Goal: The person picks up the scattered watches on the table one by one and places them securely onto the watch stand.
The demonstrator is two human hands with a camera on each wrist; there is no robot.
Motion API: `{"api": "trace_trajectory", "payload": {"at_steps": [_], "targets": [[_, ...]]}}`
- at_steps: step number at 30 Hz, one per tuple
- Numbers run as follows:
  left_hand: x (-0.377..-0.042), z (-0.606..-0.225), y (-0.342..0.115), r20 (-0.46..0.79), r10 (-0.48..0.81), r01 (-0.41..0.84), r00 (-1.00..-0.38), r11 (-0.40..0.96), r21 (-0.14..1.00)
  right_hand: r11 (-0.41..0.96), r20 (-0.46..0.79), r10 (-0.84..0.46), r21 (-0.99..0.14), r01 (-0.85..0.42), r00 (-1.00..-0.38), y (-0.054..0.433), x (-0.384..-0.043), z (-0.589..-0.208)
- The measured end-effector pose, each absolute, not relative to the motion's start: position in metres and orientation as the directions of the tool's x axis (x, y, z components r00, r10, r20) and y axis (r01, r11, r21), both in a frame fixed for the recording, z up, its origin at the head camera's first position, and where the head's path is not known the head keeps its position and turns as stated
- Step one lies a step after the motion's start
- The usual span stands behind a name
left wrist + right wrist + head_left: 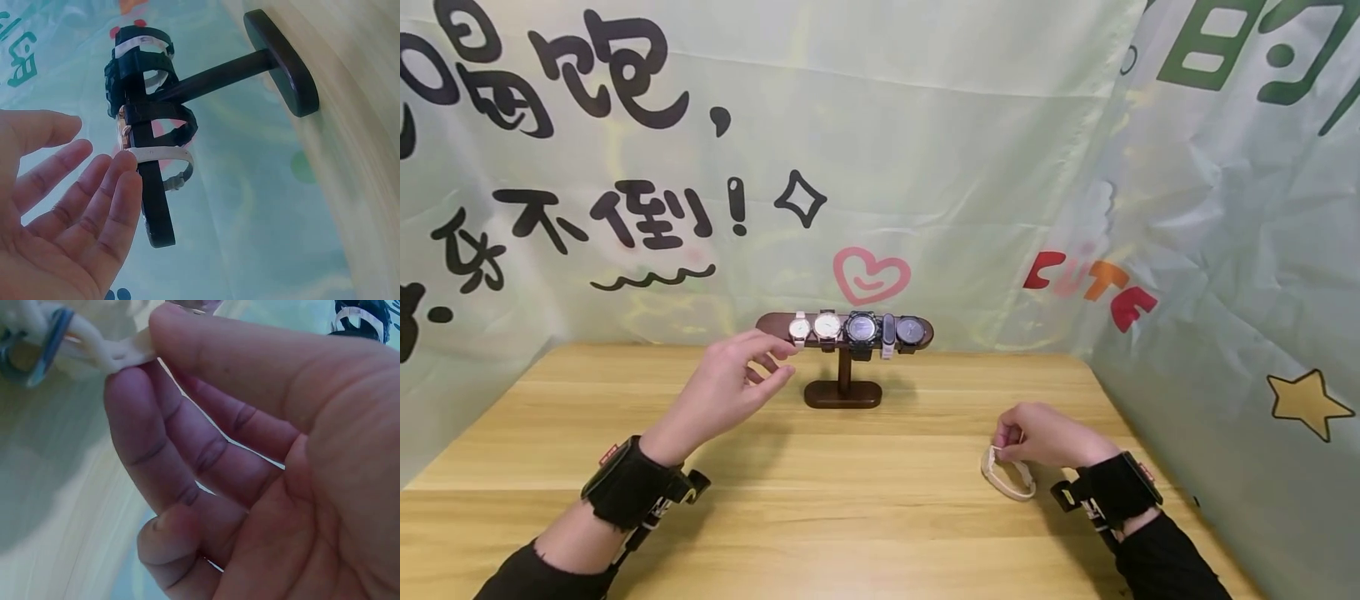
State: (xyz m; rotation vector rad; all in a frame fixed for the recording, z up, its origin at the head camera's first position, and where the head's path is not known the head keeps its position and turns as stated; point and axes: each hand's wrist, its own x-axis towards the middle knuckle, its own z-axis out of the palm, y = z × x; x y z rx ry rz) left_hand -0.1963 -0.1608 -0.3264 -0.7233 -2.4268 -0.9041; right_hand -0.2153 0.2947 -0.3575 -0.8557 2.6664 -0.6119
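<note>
My right hand (1048,435) pinches a cream-strapped watch (1006,491) by one strap end between thumb and fingertips, low over the right part of the table. In the right wrist view the strap (130,351) runs from the pinch to a metal buckle (45,359). My left hand (737,379), fingers loosely spread and holding nothing, is at the left end of a dark brown watch stand (845,365). Its fingertips come right up to a white-strapped watch (159,154), the leftmost on the bar. Beside that sits a rose-gold watch with a dark strap (827,326).
Farther right on the bar are a large black watch (861,328), a slim band with a pale strap (888,330) and another dark watch (911,332). The stand is at the back of the wooden table (850,533), before a printed cloth backdrop (970,192).
</note>
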Motion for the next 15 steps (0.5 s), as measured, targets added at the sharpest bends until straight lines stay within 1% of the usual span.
{"api": "trace_trajectory", "payload": {"at_steps": [8, 15], "targets": [[-0.195, -0.326, -0.161, 0.553, 0.331, 0.609, -0.765, 0.653, 0.450, 0.736, -0.107, -0.616, -0.431, -0.522, -0.780, 0.270, -0.222, -0.358], [-0.195, -0.329, -0.159, 0.524, 0.359, 0.611, -0.772, 0.645, 0.459, 0.714, -0.087, -0.641, -0.431, -0.551, -0.763, 0.243, -0.227, -0.357]]}}
